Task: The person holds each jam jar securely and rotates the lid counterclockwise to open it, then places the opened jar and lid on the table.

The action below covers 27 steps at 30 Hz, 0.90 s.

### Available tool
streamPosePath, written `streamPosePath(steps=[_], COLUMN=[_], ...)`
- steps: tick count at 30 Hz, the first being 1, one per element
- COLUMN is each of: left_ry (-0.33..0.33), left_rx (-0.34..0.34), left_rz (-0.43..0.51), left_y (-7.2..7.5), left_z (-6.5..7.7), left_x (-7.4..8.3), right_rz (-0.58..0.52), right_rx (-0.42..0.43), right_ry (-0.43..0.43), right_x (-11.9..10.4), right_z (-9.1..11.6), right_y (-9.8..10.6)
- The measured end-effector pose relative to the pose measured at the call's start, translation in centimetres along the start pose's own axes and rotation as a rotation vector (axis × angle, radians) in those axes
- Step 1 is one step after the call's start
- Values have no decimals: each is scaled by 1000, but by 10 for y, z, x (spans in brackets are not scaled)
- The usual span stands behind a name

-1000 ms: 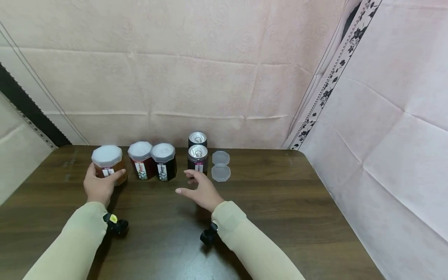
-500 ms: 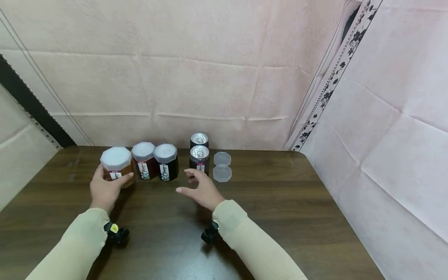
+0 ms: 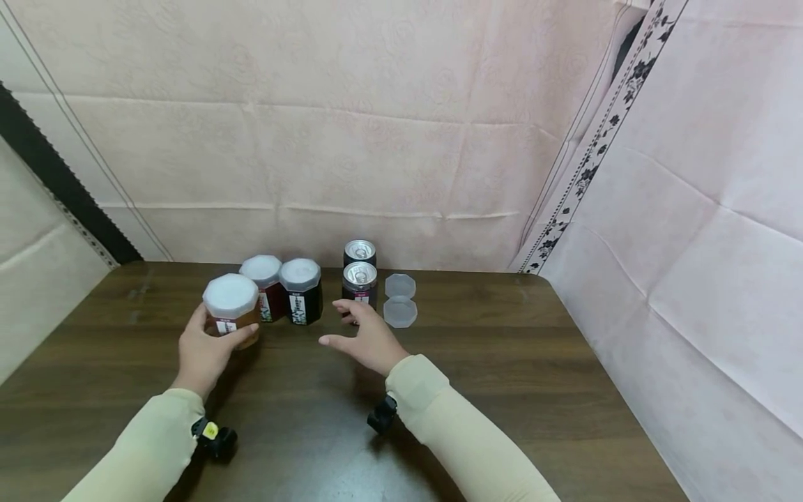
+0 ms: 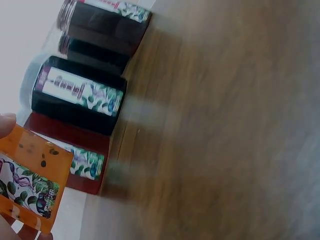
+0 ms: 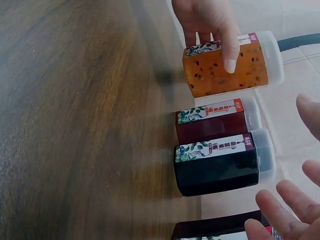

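Observation:
My left hand (image 3: 203, 355) grips an octagonal jar (image 3: 231, 298) with a frosted lid. Its amber filling has dark seeds, plain in the right wrist view, where the thumb lies across the jar (image 5: 250, 65). Just behind and right of it stands a dark red jar (image 3: 272, 296), partly hidden by the held one. Beside that is a nearly black jar (image 3: 302, 301) with a white label. My right hand (image 3: 370, 338) holds nothing, fingers spread and relaxed, in front of the nearer dark jar with a metal pull-tab top (image 3: 360, 277).
A second pull-tab jar (image 3: 360, 251) stands behind the nearer one. To their right lie two loose clear octagonal lids (image 3: 400, 312). The brown wooden table (image 3: 301, 418) ends at a cloth-covered wall (image 3: 376, 160), with another cloth (image 3: 702, 244) on the right.
My left hand has carried the amber jar rightward and toward me, now overlapping the red jar in view. The right hand has stayed almost in place. The head view has shifted slightly.

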<state>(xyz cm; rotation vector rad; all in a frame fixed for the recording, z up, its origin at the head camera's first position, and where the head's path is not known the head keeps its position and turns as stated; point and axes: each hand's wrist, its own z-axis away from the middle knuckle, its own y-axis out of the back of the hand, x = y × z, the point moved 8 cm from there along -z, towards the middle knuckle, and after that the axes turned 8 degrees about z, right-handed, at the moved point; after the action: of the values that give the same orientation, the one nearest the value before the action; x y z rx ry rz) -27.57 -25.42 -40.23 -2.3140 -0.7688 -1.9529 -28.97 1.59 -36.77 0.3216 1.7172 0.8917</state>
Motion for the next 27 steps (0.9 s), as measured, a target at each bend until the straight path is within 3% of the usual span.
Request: streamPosePath(steps=[6,13,27], left_ry=[-54,-52,-76], left_rx=[-42,-114,-193], left_rz=[-15,23,8], left_y=[-10,-26,-47], left_z=[10,20,32], left_x=[9,16,28], right_rz=[-3,-17,23], right_rx=[-3,-11,-2], right_ry=[22,19,41], right_x=[-1,-1,-6], right_z=[3,6,10], right_y=[2,4,10])
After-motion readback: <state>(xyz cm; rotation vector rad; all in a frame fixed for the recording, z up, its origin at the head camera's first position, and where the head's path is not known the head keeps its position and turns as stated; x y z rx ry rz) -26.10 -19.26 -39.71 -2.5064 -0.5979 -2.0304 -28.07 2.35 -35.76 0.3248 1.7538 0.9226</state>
